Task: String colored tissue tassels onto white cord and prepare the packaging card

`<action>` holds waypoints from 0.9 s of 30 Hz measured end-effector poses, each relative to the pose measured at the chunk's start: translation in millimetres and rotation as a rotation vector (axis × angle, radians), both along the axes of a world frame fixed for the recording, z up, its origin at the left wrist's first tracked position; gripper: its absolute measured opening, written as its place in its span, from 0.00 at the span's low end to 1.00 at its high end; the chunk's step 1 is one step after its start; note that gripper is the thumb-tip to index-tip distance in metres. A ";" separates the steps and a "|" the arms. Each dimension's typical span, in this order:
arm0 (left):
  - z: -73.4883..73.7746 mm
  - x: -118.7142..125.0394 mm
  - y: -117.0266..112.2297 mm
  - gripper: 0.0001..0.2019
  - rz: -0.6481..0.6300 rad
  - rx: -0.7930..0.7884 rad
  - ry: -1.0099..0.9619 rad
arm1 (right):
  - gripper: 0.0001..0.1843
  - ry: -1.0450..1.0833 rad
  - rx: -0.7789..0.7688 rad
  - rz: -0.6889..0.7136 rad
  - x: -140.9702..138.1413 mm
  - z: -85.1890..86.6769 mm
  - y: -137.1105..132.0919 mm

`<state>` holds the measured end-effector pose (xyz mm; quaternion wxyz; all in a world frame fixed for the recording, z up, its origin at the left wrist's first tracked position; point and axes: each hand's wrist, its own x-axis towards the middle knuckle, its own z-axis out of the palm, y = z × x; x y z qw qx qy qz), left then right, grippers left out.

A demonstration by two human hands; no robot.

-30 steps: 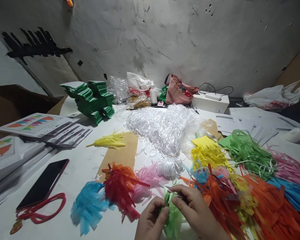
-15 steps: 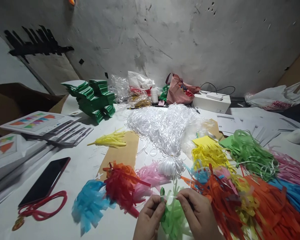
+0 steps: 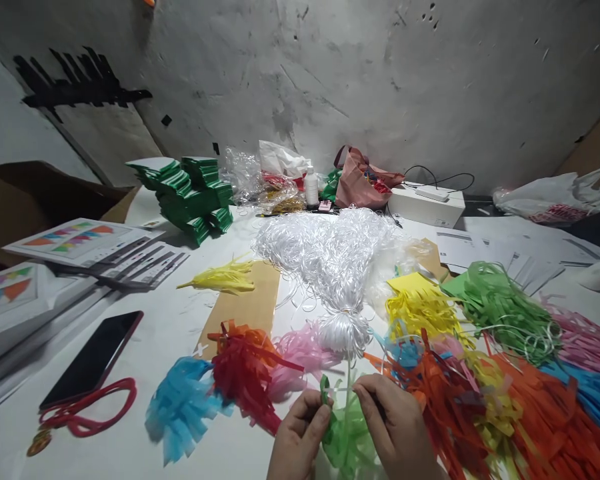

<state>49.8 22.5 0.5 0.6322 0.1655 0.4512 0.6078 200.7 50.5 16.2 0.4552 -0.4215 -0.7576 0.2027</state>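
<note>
At the front edge of the table, my left hand (image 3: 303, 433) pinches the looped top of a light green tissue tassel (image 3: 347, 440). My right hand (image 3: 397, 427) is closed at the thumb and forefinger on a thin white ribbon (image 3: 343, 389), which stretches across to the left fingers. The tassel's strips hang down between both hands. Just beyond lies a big tangled bundle of white ribbon (image 3: 325, 260). Left of my hands are a red tassel (image 3: 245, 373), a pink tassel (image 3: 305, 357) and a blue tassel (image 3: 183, 403).
Orange fringes (image 3: 550, 407), yellow fringes (image 3: 420, 307) and green fringes (image 3: 505, 310) pile up on the right. A phone (image 3: 95, 357) with a red cord, printed sheets (image 3: 75, 243) and a green stack (image 3: 190, 200) are on the left. A white box (image 3: 425, 205) stands by the wall.
The view has shifted slightly. Both hands keep nearly the same position and grip, with the ribbon still stretched between them.
</note>
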 end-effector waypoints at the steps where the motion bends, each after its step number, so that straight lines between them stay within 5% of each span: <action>1: 0.1 -0.4 -0.2 0.19 0.001 -0.008 -0.006 | 0.07 -0.004 0.006 -0.007 0.4 -0.7 0.2; 12: -4.9 -0.2 -2.5 0.18 -0.022 0.015 0.080 | 0.09 -0.005 -0.018 0.054 -5.6 2.6 -2.4; 19: -1.9 -4.9 -2.9 0.19 -0.194 0.169 0.265 | 0.11 0.040 -0.176 0.117 -14.9 3.1 0.4; 21: -0.6 -4.8 -1.7 0.24 -0.137 0.130 0.260 | 0.11 0.054 -0.218 0.139 -16.6 2.5 0.5; 27: 8.5 -17.1 8.1 0.17 0.015 0.132 0.431 | 0.12 -0.040 -0.219 0.162 -7.8 -0.3 0.9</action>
